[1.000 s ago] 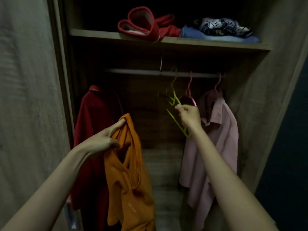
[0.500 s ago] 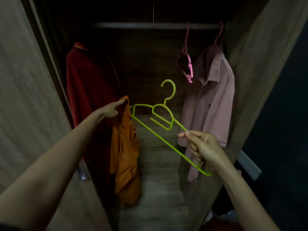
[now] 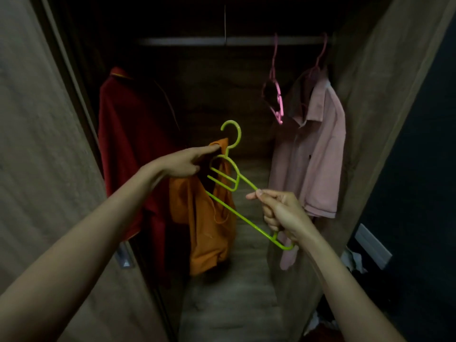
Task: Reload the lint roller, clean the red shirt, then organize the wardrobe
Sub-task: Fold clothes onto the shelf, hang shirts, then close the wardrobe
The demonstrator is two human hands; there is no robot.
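Note:
Inside the dim wardrobe, my left hand holds an orange top up by its neck opening, and the garment hangs down below it. My right hand grips the lower right arm of a lime-green plastic hanger. The hanger's left end sits at the orange top's opening, its hook pointing up. A red shirt hangs at the left of the wardrobe.
A pink shirt hangs on a pink hanger at the right of the rail, with an empty pink hanger beside it. Wardrobe door panels stand close on both sides. Some white cloth lies on the floor, right.
My right hand has taken the green hanger off the rail and brought it down and left to the orange top. The view has tilted down, so the upper shelf is out of sight.

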